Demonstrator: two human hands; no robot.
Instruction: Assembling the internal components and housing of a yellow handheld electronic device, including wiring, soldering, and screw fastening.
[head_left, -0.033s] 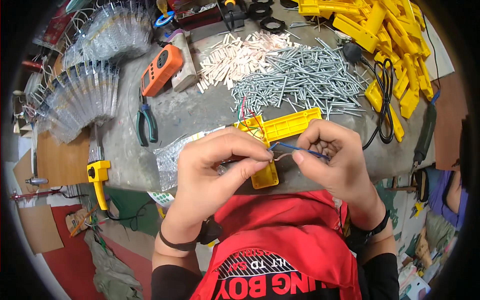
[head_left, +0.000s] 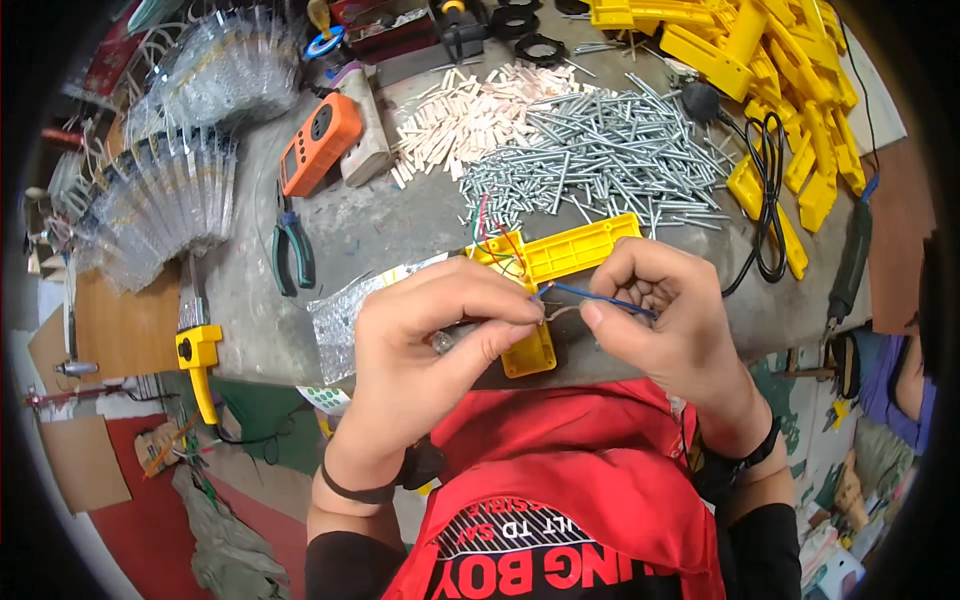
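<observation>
Sleeves (head_left: 350,562) are black — wristbands (head_left: 365,493) dark, front (head_left: 570,462) red.

Blue wire (head_left: 603,298): thin, kinked near left end, slanting down rightward into right hand (head_left: 668,315). Pinkish strand (head_left: 566,310) just below, short, bowed, running between left hand (head_left: 440,345) and right. Yellow housing (head_left: 580,252) beyond on bench (head_left: 385,225), ribbed side up, red and green wires (head_left: 485,208) at upper left.

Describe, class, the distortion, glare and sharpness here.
Head view: the near edge of the grey worktop bows, and the corners go black; head view: bright glints on the clear plastic sleeves; head view: the thin blue wire in the right hand is readable, fine detail at the left hand too small to resolve.
</observation>
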